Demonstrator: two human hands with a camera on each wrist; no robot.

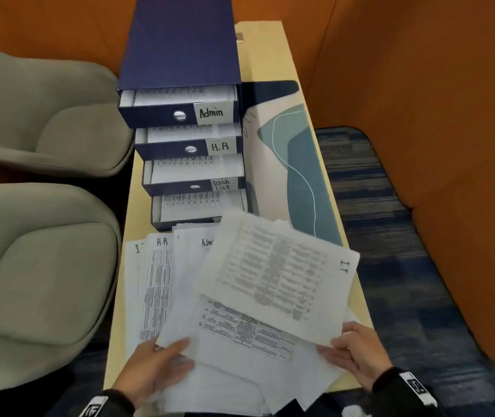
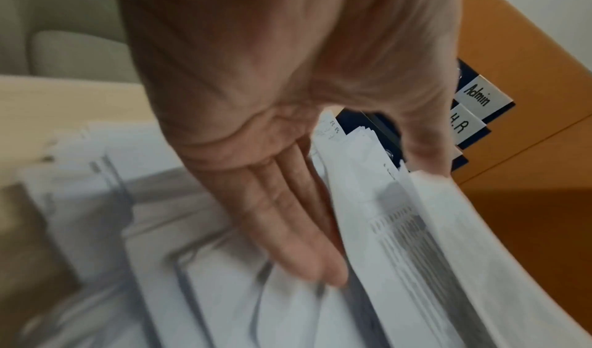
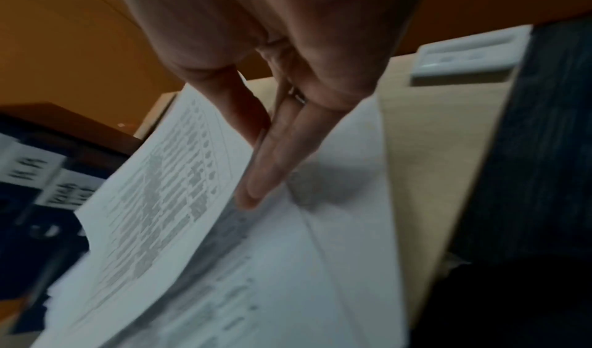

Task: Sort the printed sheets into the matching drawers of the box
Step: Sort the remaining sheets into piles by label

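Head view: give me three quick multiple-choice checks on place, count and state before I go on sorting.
1. Where does the "IT" sheet lie?
A. on top of the fanned sheets, in front of the drawer box
B. inside the Admin drawer
C. on the grey chair

2. How many drawer labels can be read?
A. one
B. three
C. five

3. What state are the drawers in?
A. all shut
B. taken out of the box
C. pulled open with sheets inside

Answers: 1 A, the right hand pinches its near corner above the fanned sheets while the left hand steadies them. 2 B, Admin, H.R and Task List; the lowest front is hidden. 3 C, printed pages show in each open drawer of the drawer box.
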